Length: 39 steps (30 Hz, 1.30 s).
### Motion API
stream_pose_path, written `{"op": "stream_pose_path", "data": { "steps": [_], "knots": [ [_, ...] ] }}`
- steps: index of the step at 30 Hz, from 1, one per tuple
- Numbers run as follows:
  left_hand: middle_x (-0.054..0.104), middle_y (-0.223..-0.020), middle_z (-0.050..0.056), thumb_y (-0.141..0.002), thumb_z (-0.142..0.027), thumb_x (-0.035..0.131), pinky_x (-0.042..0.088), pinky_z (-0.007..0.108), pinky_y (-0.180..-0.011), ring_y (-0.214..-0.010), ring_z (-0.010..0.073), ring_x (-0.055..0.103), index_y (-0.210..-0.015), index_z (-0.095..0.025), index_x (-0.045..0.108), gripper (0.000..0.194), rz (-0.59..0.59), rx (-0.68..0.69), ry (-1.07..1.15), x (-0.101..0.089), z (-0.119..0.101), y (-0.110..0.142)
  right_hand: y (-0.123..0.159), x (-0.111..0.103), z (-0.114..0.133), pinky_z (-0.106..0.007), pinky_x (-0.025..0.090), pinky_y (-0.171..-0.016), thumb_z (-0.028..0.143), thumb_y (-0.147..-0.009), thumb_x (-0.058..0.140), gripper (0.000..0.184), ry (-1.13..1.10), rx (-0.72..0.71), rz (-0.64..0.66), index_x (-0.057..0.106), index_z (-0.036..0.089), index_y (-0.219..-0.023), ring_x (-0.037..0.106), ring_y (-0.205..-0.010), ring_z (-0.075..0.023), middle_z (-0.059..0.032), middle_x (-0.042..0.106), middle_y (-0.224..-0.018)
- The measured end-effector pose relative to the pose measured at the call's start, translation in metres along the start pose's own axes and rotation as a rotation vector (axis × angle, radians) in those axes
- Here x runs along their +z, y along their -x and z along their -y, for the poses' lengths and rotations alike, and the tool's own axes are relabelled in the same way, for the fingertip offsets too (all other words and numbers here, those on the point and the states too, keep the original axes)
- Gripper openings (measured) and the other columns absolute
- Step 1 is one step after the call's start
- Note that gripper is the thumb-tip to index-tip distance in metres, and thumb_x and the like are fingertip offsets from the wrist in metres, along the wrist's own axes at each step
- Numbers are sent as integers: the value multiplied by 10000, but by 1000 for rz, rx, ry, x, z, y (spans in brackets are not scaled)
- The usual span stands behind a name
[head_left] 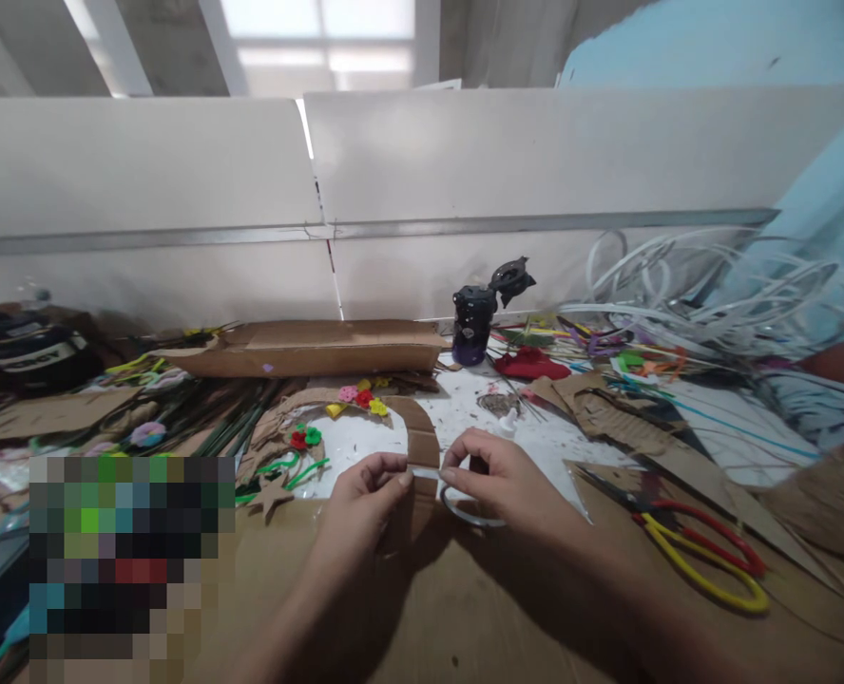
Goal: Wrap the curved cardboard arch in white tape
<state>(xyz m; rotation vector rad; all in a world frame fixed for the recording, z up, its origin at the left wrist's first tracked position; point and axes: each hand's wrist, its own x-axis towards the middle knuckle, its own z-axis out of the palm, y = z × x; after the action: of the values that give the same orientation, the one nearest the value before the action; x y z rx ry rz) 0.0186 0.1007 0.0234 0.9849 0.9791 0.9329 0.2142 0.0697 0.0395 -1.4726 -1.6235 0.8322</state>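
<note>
A cardboard ring (422,432) stands in front of me, with small pink, red and yellow fuzzy flowers (365,397) along its top. Red and green flowers (306,436) and a cardboard star (272,498) are at its left side. My left hand (365,499) is closed, pinching the ring's right side by thumb and fingers. A thin white strip (475,521) crosses the cardboard there and hangs in a loop below my right hand (497,480). The right thumb and fingers are pinched together on the strip. Its far end is hidden.
Scissors (707,556) with red and yellow handles lie at the right on cardboard. Behind stand a dark bottle (471,328) with its lid flipped up and a long cardboard tray (322,359). Coiled white strips (714,275) heap at back right. A black jar (37,351) is at left.
</note>
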Motion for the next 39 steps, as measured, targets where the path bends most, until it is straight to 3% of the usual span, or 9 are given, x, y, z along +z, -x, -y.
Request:
{"op": "stream_pose_path", "data": {
  "steps": [5,11,14,20,26,32,39],
  "knots": [
    [730,-713,79,-566,-377,933,412,235,-521,-551,142,591,-827,-131,747,404,-11,-30,6,3,-9,3,-1,0,-1,-349,453,-765,349,-840,652,156,-80,38,-15,726,214,-815,630,-830,-227,-51,715,-860],
    [743,-736,90,-599,-349,931,443,247,-557,-589,158,616,-824,-119,757,365,-28,15,40,6,-12,6,-1,2,-5,-274,391,-539,383,-812,707,192,-230,184,21,738,201,-863,544,-579,-151,-14,659,-718],
    [745,-734,90,-638,-354,918,452,250,-574,-605,164,628,-830,-121,762,340,-42,50,40,4,-5,4,-1,3,-7,-256,378,-502,393,-794,740,218,-312,228,51,736,190,-873,532,-553,-134,-15,653,-724],
    [765,-785,100,-651,-382,908,483,276,-631,-673,195,660,-853,-137,779,343,-44,83,15,-1,5,-2,-3,0,-6,-320,492,-636,403,-791,729,334,-336,217,15,746,214,-1067,663,-780,-218,-52,717,-947],
    [767,-792,104,-636,-331,912,489,293,-683,-717,203,652,-795,-143,782,278,-3,93,-42,3,-8,3,-5,-3,-1,-398,469,-878,394,-815,727,228,-41,-25,7,777,199,-922,662,-969,-278,-87,738,-991],
    [742,-729,67,-644,-314,896,438,260,-587,-629,168,599,-786,-150,775,248,-4,96,-68,6,-12,8,-7,2,0,-377,446,-886,303,-801,743,104,19,-35,10,747,203,-831,644,-961,-258,-58,704,-956],
    [741,-721,78,-637,-310,895,467,279,-630,-654,185,618,-733,-157,762,224,25,96,-36,10,-12,10,-5,5,-1,-335,469,-795,266,-776,748,85,-67,28,1,696,199,-774,642,-864,-228,-29,684,-853]
  ]
}}
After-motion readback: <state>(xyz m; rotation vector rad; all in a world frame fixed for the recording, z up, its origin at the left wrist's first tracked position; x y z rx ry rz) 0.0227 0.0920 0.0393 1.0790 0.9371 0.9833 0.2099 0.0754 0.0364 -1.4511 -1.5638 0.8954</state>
